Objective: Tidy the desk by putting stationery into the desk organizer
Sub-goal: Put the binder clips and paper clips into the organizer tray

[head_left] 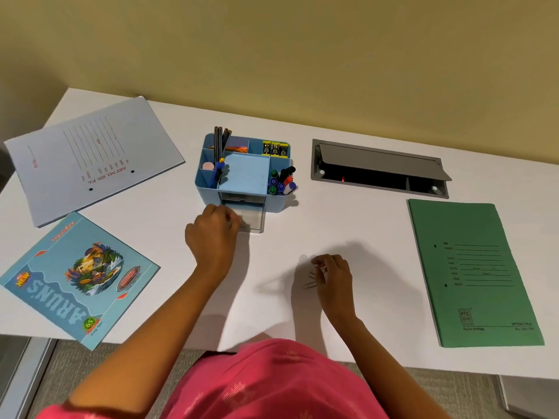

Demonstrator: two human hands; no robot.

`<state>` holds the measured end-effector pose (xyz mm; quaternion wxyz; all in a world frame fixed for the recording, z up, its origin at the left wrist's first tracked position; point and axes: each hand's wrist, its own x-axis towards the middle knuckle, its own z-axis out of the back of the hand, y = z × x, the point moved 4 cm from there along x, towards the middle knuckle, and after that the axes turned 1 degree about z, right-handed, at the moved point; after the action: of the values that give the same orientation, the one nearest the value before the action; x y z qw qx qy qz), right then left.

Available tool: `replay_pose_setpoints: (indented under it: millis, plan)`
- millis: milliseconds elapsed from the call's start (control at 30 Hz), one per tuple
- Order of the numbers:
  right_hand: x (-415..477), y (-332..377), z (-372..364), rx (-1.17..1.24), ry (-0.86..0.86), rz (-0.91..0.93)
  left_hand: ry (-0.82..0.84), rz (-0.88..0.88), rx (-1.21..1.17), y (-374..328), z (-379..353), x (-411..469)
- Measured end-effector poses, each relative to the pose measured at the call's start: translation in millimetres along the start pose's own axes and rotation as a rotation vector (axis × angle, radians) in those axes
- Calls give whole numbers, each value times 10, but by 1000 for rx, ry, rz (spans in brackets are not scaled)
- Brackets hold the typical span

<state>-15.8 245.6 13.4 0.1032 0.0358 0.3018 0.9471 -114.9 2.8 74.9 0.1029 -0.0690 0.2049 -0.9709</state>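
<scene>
A light blue desk organizer (242, 173) stands mid-desk, holding pencils, a blue pen, an eraser, binder clips and markers in its compartments. Its clear lower drawer (255, 220) is pulled out toward me. My left hand (213, 234) grips the drawer's front left part with curled fingers. Closer to the desk's front edge, my right hand (332, 278) pinches paper clips (311, 279) that lie on or just above the white desk surface.
A white file (90, 158) lies at the back left, and a blue notebook (75, 276) at the front left. A green file (472, 273) lies at the right. Behind it an open grey cable hatch (378, 167) is set into the desk (348, 225).
</scene>
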Motion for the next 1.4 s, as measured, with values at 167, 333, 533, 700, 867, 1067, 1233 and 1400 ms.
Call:
replay_pose_setpoints:
  millis: [167,333,533,700,867,1067,1233,1400]
  plan:
    - [19,-93,46,-10,-27,-21,91,-43,139,-25,-299,218]
    - [-9,-209,119,-10,-82,-79,89,-130,138,15,-332,67]
    - [-98,-283,177,7,-49,-58,44,-267,111,16,-364,-419]
    - [-202,-286,113,-138,104,26,103,-176,112,509,-431,-711]
    - [-220,-300,33,-199,162,57,127,-93,-4,866,-385,-753]
    - [-154,-238,-74,-217,239,15,206,-185,84,1090,-594,-801]
    - [-87,-161,-143,-118,297,-65,230,-168,124,1100,-686,-875]
    - [111,245,-139,-36,155,-12,234,-147,113,1106,-710,-885]
